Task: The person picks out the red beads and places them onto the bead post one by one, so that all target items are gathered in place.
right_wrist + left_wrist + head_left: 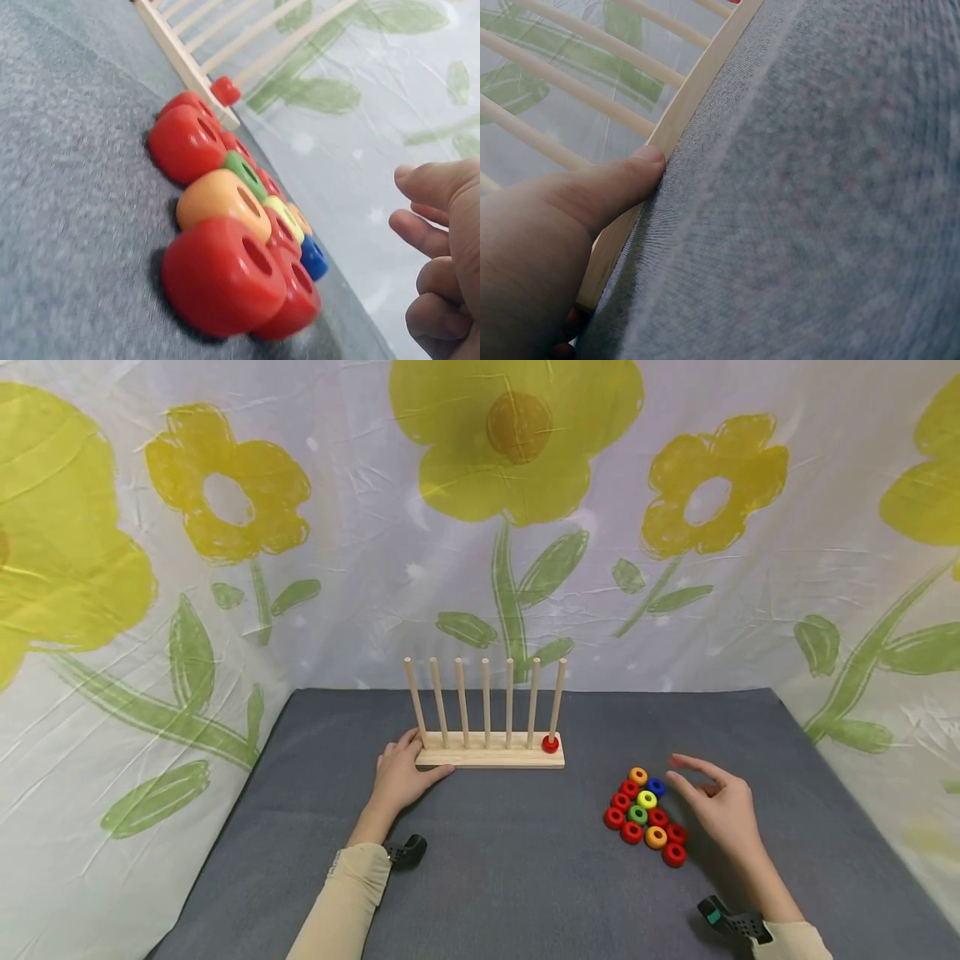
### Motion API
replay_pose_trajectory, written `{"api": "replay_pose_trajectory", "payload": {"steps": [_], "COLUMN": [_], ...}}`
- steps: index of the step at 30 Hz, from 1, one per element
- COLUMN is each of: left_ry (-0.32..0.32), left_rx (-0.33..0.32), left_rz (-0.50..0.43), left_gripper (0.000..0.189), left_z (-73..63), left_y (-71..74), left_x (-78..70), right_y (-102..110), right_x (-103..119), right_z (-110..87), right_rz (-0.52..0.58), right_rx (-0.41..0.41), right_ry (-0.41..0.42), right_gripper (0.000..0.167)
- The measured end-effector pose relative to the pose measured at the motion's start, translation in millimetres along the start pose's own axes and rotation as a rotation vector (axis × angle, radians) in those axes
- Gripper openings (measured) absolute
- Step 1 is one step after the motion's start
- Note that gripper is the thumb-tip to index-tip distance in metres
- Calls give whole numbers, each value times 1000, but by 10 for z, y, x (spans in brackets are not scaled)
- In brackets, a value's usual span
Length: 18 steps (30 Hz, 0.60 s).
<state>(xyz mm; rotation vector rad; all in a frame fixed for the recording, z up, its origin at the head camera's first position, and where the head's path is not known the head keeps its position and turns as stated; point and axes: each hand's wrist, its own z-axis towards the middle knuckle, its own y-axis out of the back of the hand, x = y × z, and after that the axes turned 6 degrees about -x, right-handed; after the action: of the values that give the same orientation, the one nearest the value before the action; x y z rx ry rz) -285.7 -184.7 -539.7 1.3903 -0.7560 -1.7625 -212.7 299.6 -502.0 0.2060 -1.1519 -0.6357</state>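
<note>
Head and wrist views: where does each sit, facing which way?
Head: worn on the head, facing forward and down at the peg rack and beads; left hand and right hand show.
Left wrist: worn there, facing the peg rack; left hand shows.
Right wrist: worn there, facing the beads, peg rack beyond; right hand shows.
Head and right wrist share the beads.

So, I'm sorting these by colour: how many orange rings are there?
2, with none apparently hidden: the far orange ring lies beside the blue ring, and the near orange ring has red rings to its left and right.
</note>
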Motion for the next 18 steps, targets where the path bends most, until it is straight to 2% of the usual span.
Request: {"api": "replay_pose_trajectory", "payload": {"steps": [18], "left_ry": [1], "left_rx": [-5], "left_rz": [9], "left_gripper": [87], "left_z": [7], "left_y": [-13], "left_x": [11], "right_y": [131], "right_x": [-73], "right_z": [-230], "right_rz": [-41], "right_rx": [-30], "right_ry": [-46], "right_gripper": [31]}}
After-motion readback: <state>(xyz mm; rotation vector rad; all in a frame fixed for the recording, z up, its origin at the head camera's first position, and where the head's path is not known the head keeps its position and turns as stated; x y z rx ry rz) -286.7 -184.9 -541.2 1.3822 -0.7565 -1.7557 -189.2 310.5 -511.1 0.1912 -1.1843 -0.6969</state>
